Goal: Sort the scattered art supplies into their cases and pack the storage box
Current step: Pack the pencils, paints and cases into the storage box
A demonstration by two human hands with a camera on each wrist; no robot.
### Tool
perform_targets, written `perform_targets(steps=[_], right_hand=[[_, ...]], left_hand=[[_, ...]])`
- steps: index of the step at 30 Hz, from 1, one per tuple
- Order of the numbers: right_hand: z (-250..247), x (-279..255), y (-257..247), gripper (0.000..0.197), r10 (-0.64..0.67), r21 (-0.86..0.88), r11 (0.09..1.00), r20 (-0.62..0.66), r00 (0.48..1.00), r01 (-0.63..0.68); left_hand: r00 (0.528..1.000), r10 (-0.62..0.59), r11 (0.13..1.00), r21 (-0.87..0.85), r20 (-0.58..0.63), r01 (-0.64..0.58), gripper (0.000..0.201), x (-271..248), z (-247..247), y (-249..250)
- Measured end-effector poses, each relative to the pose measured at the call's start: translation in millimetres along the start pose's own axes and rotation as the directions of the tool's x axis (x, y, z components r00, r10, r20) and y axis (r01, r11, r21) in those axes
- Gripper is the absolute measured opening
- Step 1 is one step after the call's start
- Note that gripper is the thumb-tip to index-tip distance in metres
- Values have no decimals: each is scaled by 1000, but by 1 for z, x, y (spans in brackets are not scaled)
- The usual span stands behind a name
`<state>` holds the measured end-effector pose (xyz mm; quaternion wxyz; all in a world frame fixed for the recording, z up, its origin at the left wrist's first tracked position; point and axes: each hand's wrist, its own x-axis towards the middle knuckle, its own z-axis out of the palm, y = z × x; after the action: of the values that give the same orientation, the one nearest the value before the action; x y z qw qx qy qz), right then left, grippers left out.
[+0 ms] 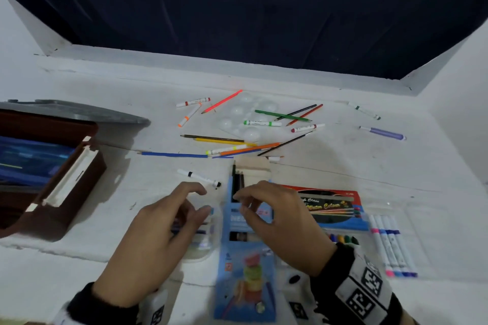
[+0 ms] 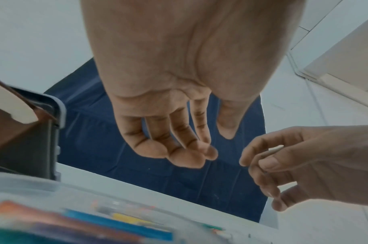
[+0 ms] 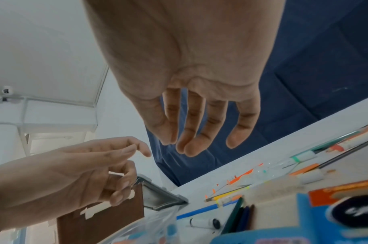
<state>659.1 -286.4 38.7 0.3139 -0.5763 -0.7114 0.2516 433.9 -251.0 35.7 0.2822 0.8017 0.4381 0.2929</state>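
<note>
My left hand [image 1: 204, 200] hovers over a clear plastic case [image 1: 202, 241] of markers, fingers loosely curled and holding nothing. My right hand [image 1: 239, 204] hangs just above the blue pencil box [image 1: 245, 272], also empty; dark pencils [image 1: 236, 182] stick out of the box's far end. In the wrist views the left hand [image 2: 208, 145] and the right hand [image 3: 199, 145] show bare palms and relaxed fingers. Coloured pencils [image 1: 219, 140] and markers [image 1: 261, 123] lie scattered further back. A black-capped white marker [image 1: 200, 178] lies just beyond my left fingers.
The brown storage box [image 1: 79, 179] stands open at the left with a grey lid [image 1: 79, 111] behind it. A red and blue water colour pen case [image 1: 335, 208] and loose pink and blue markers [image 1: 390, 245] lie to the right. A clear palette [image 1: 245, 116] and a purple tool [image 1: 383, 132] sit farther back.
</note>
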Motion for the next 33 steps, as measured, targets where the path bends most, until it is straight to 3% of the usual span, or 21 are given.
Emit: perform_targets(steps=[3, 7, 11, 15, 21, 27, 33], right_hand=[[-35, -15, 18, 12, -9, 70, 997, -78, 997, 14], [-85, -38, 54, 17, 28, 29, 999, -145, 989, -24], [-141, -59, 95, 17, 86, -25, 996, -121, 989, -90], [-195, -63, 141, 17, 154, -185, 970, -40, 987, -159], [-246, -23, 228, 30, 217, -419, 888, 17, 976, -190], [-265, 31, 311, 62, 382, -698, 687, 113, 917, -200], [-268, 54, 326, 49, 468, -748, 629, 146, 872, -213]], left_hand=[[1000, 6, 999, -44, -5, -7, 14, 11, 23, 35], [998, 29, 999, -29, 50, -28, 11, 27, 62, 68], [995, 29, 999, -39, 96, -25, 12, 45, 102, 96], [987, 50, 999, -23, 155, -47, 16, 67, 137, 112], [955, -12, 996, 91, 295, -16, 24, 93, 171, 105], [931, -63, 961, 273, 358, -40, 27, 110, 183, 95], [931, -138, 952, 304, 337, 31, 21, 123, 182, 98]])
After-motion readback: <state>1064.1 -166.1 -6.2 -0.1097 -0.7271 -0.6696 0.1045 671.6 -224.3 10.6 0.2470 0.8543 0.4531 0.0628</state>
